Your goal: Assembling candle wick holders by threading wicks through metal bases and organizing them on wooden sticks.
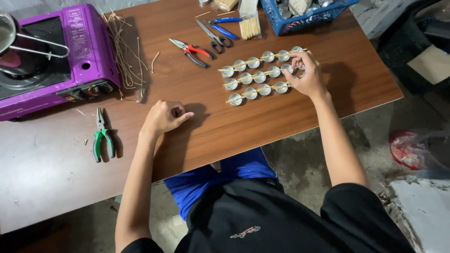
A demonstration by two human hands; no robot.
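Lightly, the right hand (307, 72) pinched a small silver disc (287, 68) beneath its fingertips, likely light and slippery; the left hand (164, 117) rested curled, empty.

Surface (262, 117) is smooth wood-grain laminate, slightly satin. Small round cups (259, 78) look like shiny thin metal, strung on pale matt wooden sticks (255, 89); right hand (307, 75) fingers (294, 62) touch them. Pliers (192, 51) have dull metal jaws and glossy red plastic grips; stove (89, 47) is glossy purple painted metal; basket (304, 18) is blue plastic.
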